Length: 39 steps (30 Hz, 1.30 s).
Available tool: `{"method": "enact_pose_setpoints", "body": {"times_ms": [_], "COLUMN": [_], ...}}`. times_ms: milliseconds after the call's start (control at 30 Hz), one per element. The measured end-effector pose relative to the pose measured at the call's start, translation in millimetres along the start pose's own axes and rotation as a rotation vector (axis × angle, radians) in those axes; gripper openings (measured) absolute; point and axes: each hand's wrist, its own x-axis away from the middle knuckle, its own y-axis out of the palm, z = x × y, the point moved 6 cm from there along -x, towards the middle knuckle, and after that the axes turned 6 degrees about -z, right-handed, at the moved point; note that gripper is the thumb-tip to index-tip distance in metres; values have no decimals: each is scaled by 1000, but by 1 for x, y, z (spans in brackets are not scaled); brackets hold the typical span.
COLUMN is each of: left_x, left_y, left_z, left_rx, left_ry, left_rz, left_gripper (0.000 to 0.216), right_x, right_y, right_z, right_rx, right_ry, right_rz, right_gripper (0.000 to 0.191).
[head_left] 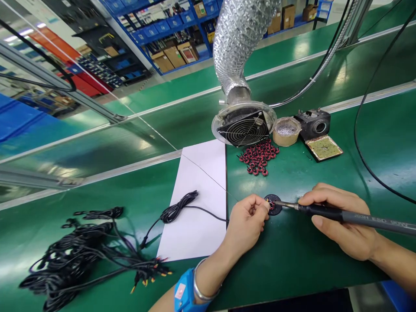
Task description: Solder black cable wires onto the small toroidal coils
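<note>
My right hand [346,221] is wrapped round a soldering iron [325,213], whose metal tip points left. The tip meets a small red-and-black ring part [272,205] on a round black disc [277,211]; exact contact is too small to tell. My left hand [245,223] is closed in a pinch beside the disc, with a yellow wire end by its fingertips. Into this hand runs a black cable [208,210], its coil [178,208] lying on a white sheet [198,173]. A thin solder-like wire [169,143] slants down towards the same hand.
Loose red-and-black rings [258,157] lie under a fume extractor [243,125] on a silver duct [230,43]. Right of it are a tape roll [286,132], a black iron stand [315,123] and a sponge tray [324,148]. Bundled black cables [74,255] lie at left.
</note>
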Motion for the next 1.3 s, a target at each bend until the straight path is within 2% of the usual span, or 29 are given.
{"method": "enact_pose_setpoints", "body": {"times_ms": [467,1067,1300], "left_x": [0,0,-1], "left_y": [0,0,0], "left_z": [-1,1,-2], "left_rx": [-32,5,5], "left_ry": [-4,-17,-23], "left_rz": [-18,-19,-29], "left_gripper": [20,24,21], "right_x": [1,0,1], "right_y": [1,2,-5], "right_z": [-7,-6,-1], "right_rx": [-28,-29,28], "right_ry": [-71,-66,-71], "right_rz": [31,48,110], "right_gripper": [25,24,22]}}
